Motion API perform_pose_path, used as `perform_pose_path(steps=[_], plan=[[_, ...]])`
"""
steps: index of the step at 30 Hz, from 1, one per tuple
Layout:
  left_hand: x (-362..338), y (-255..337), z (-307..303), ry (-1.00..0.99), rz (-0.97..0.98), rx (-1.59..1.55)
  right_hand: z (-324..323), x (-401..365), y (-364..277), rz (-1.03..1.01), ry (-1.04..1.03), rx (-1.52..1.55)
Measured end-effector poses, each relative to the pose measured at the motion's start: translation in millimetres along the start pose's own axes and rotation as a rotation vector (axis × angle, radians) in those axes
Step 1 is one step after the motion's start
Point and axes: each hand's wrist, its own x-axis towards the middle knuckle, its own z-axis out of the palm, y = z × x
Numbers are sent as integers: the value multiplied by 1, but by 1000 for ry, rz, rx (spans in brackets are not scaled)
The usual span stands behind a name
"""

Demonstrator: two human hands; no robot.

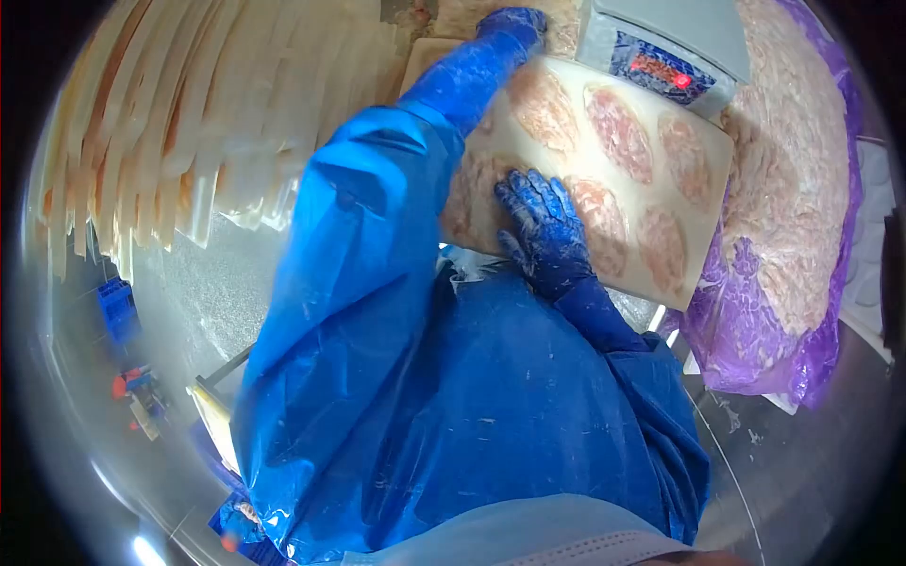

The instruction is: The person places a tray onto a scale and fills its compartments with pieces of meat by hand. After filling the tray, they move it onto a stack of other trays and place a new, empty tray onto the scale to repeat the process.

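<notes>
A white mould board [698, 156] with oval hollows lies in front of me, several of them filled with pale pink minced meat [618, 132]. My right hand [545, 226], in a smeared blue glove, rests flat at the board's near side, fingers spread beside the meat in a left hollow. Past the board's far edge, my left hand [514, 26] reaches to more minced meat [562, 26] next to the scale. Its fingers are turned away, so I cannot see whether they hold anything. My left sleeve covers part of the board's left side.
A grey scale [665, 42] with red digits stands at the far edge. On the right, a large mass of minced meat [788, 160] lies on purple plastic sheeting [746, 349]. Stacked pale slats or boards [189, 104] stand left. A blue crate [117, 308] is lower left.
</notes>
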Motion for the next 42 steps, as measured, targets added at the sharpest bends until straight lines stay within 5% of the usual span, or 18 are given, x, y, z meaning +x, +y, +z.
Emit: perform_pose_path(steps=[2,3,5,6,7,9,10,22,27,30,31,34,35,37,38,39,41,42], plan=[[69,-62,88,250,414,393,-1,-1,1,7,3,12],[63,-63,72,247,417,398,-1,-2,2,1,14,34],[56,-79,40,228,-102,-160,-1,-2,3,-1,31,58],[55,-84,32,446,601,345,-1,-1,2,1,33,51],[51,-79,35,444,600,344,-1,-2,2,1,30,45],[22,-55,31,240,21,28,-2,-2,1,5,30,50],[14,-50,26,217,-35,-22,-2,-1,1,8,39,50],[8,-85,12,183,36,43,3,-5,7,-7,85,88],[54,-141,38,395,174,288,5,-6,8,-20,124,87],[-25,-10,-48,-45,-23,-374,5,-5,7,-32,129,72],[-9,-14,-20,-45,-21,-374,5,-5,7,-29,127,63],[38,-44,71,735,410,-76,3,-5,7,-40,138,70],[38,-41,61,732,411,-80,3,-7,8,-36,135,70],[33,-39,11,128,154,182,5,-6,9,-56,160,72],[32,-55,3,108,358,260,6,-6,10,-55,163,78],[27,-74,-4,103,358,265,7,-7,11,-71,175,65],[18,-99,-16,-286,214,-964,11,-8,17,-86,187,52],[-26,-63,-41,-202,150,-1095,15,-8,21,86,242,528]])
